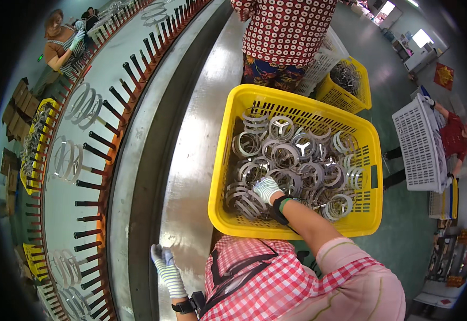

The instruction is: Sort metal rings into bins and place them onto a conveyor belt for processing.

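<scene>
Along the left of the frame curves a conveyor (92,160) lined with dark pegs (92,140), and several pegs carry silvery ring-shaped emblems (67,160) hung upright, probably so each piece stays apart from its neighbours. Just right of it runs a bare steel worktop (190,160).

At the lower middle, the left hand (164,265), in a striped knit glove with a dark watch at the wrist, hovers over the worktop edge; its grip is loosely open and has hold of nothing, seemingly kept free beside the pegs.

In the centre sits a yellow slatted basket (220,176), set close to the person's body so the contents are within easy reach. The right hand (267,188), also gloved, is down inside it at the lower left of the pile, its grip curled over the metal rings (297,158); whether it has one pinched, I cannot tell.

The rings are shiny chrome circles, some with a three-spoke star inside, heaped loosely and overlapping.

At the upper right stands a second yellow basket (359,93).
</scene>
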The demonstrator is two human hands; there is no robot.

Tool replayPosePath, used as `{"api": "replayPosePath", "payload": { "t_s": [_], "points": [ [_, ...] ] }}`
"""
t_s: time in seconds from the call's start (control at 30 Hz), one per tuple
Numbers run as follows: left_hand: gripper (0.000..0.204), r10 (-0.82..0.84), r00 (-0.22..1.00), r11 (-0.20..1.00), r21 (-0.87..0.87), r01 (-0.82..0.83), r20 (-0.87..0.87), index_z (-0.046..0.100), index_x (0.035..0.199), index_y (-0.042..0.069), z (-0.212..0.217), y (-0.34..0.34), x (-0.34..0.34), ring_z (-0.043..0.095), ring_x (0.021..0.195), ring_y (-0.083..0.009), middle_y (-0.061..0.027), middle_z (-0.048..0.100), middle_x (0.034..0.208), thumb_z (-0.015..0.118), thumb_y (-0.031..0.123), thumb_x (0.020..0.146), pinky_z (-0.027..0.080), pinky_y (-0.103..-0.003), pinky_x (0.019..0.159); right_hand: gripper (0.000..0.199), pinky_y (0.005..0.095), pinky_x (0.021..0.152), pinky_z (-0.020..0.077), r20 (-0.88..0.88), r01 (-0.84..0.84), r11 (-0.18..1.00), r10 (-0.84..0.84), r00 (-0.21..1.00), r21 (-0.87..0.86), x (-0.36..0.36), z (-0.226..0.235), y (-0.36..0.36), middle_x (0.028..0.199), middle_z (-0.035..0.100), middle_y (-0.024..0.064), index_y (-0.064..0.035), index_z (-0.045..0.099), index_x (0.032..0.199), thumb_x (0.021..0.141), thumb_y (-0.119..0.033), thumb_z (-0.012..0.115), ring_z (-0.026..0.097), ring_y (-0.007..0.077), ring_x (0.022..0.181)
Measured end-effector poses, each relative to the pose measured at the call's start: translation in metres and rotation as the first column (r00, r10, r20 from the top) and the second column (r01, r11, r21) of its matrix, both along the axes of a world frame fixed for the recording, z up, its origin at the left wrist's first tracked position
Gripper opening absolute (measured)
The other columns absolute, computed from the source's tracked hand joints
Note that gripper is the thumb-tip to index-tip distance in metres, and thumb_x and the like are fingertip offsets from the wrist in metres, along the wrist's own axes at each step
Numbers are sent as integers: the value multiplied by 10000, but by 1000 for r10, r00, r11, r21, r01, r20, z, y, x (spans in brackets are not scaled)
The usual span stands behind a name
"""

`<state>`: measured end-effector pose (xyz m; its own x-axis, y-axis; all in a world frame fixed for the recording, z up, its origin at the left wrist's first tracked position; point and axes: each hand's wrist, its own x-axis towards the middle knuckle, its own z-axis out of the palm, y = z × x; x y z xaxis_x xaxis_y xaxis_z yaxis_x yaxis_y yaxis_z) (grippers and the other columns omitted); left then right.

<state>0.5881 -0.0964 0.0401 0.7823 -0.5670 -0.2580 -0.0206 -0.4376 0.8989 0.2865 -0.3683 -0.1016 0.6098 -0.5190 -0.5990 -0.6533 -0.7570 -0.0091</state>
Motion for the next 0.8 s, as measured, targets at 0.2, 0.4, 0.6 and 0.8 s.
{"api": "replayPosePath", "payload": {
  "t_s": [0.2, 0.4, 0.6, 0.8],
  "points": [
    [429, -262, 965, 964, 61, 260, 27, 378, 1304, 18, 25, -56, -52, 483, 1084, -184, -125, 478, 1222, 499, 49, 894, 378, -297, 953, 321, 453, 966, 338, 18, 124, 967, -131, 991, 221, -10, 10, -32, 1149, 593, 79, -219, 613, 1130, 820, -181, 541, 510, 268, 1111],
    [276, -443, 876, 868, 153, 473, -192, 512, 1154, -21, 41, -103, -93, 545, 949, -148, -93, 581, 1052, 515, 78, 897, 435, -264, 860, 320, 465, 1076, 145, 166, 198, 917, -267, 949, 347, -46, 25, -54, 1185, 574, 100, -187, 629, 1111, 809, -288, 592, 463, 268, 1161],
    [335, -481, 656, 781, 57, 622, -581, 484, 1200, -2, 20, -143, -122, 542, 939, -140, -98, 584, 1049, 535, 61, 876, 427, -240, 841, 309, 385, 918, 388, 468, 307, 748, -624, 625, 588, -86, 41, -63, 1022, 628, 150, -81, 631, 1070, 801, -231, 606, 554, 300, 993],
    [438, -616, 541, 576, 140, 805, -572, 383, 1283, 1, 13, -190, -160, 558, 878, -139, -77, 570, 1059, 529, 76, 877, 473, -237, 685, 239, 258, 798, 492, -49, -353, 1, -990, -135, 936, -49, 134, -34, 963, 648, 34, -2, 609, 1058, 821, -34, 608, 597, 112, 901]
  ]
}}
